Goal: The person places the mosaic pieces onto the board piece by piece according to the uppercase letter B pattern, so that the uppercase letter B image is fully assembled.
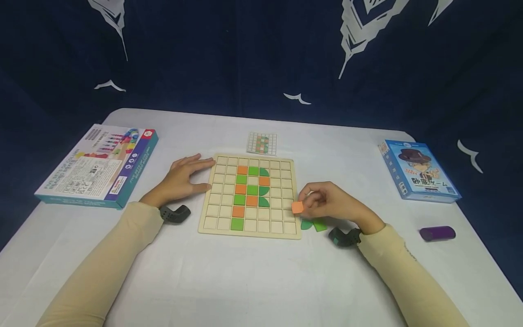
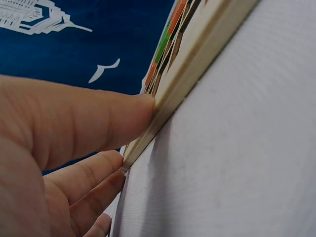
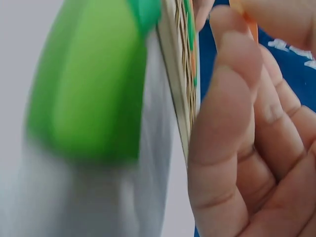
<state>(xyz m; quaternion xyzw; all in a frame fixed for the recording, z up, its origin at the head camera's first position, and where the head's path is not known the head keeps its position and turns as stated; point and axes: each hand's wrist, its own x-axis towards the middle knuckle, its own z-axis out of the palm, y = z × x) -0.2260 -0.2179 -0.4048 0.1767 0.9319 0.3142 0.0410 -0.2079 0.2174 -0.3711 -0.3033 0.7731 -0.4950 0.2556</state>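
Observation:
A wooden grid board (image 1: 212, 211) lies on the white table, with orange and green square tiles and dark green rounded tiles set in its middle columns. My left hand (image 1: 182, 178) touches the board's left edge with thumb and fingertips, fingers fairly straight; the left wrist view shows the thumb (image 2: 118, 116) against the rim. At the right edge, my right hand (image 1: 328, 202) pinches an orange square tile (image 1: 297, 207) between thumb and fingers, over the rim. Below that hand lie a light green tile (image 1: 320, 225) and a dark green rounded tile (image 1: 306, 225), partly covered.
A small pattern card (image 1: 262, 143) lies behind the board. At the left is a large flat toy box (image 1: 98, 165); at the right, a blue box (image 1: 421, 170) and a purple cylinder (image 1: 437, 233). A dark patterned cloth (image 1: 245, 54) hangs behind the table.

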